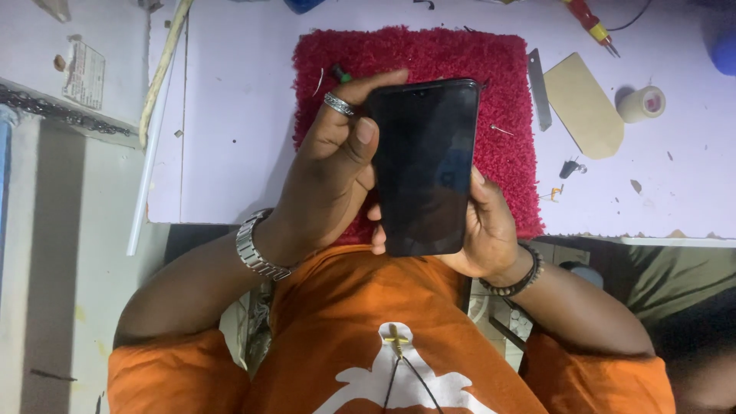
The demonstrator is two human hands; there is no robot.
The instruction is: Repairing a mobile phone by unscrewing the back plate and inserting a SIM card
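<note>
A black smartphone (424, 165) with a dark screen is held upright over my lap, screen facing me. My left hand (330, 165), with a silver ring and a metal watch on the wrist, grips the phone's left edge, thumb resting against the side of the screen. My right hand (487, 226), with a beaded bracelet on the wrist, cups the phone's lower right side from behind, its fingertips showing at the right edge and under the bottom left corner. The phone hangs over the near edge of a red shaggy mat (506, 84).
The mat lies on a pale table (230, 115). To its right are a metal blade (539, 88), a tan flat tag-shaped piece (586, 107), a tape roll (642, 103), small clips and a red-and-yellow screwdriver (590, 21). A white rod (149, 146) runs along the table's left edge.
</note>
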